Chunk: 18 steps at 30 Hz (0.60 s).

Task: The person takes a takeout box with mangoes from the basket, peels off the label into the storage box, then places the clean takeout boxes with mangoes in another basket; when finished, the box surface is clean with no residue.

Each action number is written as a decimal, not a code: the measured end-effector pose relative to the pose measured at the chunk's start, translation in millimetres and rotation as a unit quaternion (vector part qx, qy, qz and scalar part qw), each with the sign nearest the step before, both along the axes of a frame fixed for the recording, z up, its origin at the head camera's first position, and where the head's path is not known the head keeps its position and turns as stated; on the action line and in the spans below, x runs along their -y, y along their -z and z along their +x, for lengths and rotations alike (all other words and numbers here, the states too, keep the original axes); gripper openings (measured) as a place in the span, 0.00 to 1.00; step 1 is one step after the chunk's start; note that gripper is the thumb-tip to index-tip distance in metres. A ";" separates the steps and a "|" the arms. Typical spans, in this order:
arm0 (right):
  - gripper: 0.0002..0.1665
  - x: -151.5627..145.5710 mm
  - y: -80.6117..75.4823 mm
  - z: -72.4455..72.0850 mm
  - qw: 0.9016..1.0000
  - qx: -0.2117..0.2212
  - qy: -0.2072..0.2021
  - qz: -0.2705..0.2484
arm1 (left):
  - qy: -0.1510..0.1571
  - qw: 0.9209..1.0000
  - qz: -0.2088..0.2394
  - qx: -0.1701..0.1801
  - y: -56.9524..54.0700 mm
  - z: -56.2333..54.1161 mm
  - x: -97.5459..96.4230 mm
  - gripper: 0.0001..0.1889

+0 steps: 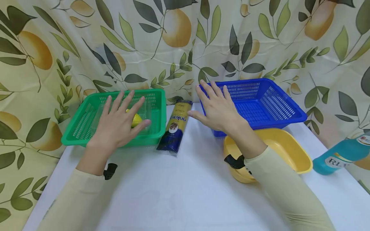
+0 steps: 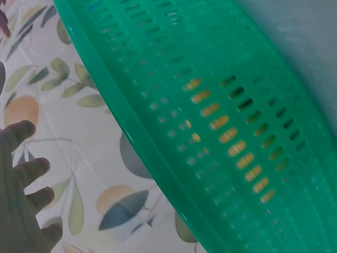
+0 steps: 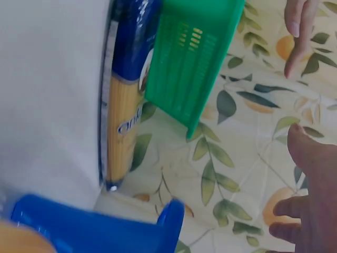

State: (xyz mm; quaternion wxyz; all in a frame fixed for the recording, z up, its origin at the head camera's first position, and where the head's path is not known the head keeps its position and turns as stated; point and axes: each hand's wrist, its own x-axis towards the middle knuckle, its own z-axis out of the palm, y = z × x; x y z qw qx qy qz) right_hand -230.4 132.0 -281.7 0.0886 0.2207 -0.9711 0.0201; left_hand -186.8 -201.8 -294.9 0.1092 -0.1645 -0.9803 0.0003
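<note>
In the head view my left hand (image 1: pixel 117 118) is over the green basket (image 1: pixel 160 110), its fingers spread and holding nothing. Beneath it, partly hidden, a yellow fruit-like thing (image 1: pixel 136 120) and a clear plastic box (image 1: pixel 148 107) lie inside the basket. My right hand (image 1: pixel 218 107) hovers with fingers apart at the left end of the blue basket (image 1: pixel 284 104), also holding nothing. Between the two baskets lies a pack of spaghetti (image 1: pixel 177 128) in a blue and gold wrapper. The right wrist view shows the pasta through its clear window.
A yellow basin (image 1: pixel 281 146) stands in front of the blue basket, under my right forearm. At the far right a turquoise bottle (image 1: pixel 336 157) leans outward near the edge of the white table (image 1: pixel 173 192). A fruit-patterned curtain (image 1: pixel 208 48) hangs behind everything.
</note>
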 end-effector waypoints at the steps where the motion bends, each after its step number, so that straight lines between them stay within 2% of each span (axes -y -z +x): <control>1: 0.58 2.1 0.7 -1.1 1.000 0.002 -0.006 -0.005 | -0.003 1.000 0.004 0.004 -0.1 0.3 2.6 0.43; 12: 0.53 31.0 5.0 -13.1 0.994 0.021 -0.073 -0.075 | -0.021 0.998 0.037 0.039 -3.2 2.6 35.9 0.43; 18: 0.52 48.0 10.2 -18.5 0.985 0.083 -0.093 -0.123 | -0.034 0.995 0.056 0.073 -1.3 0.0 53.6 0.44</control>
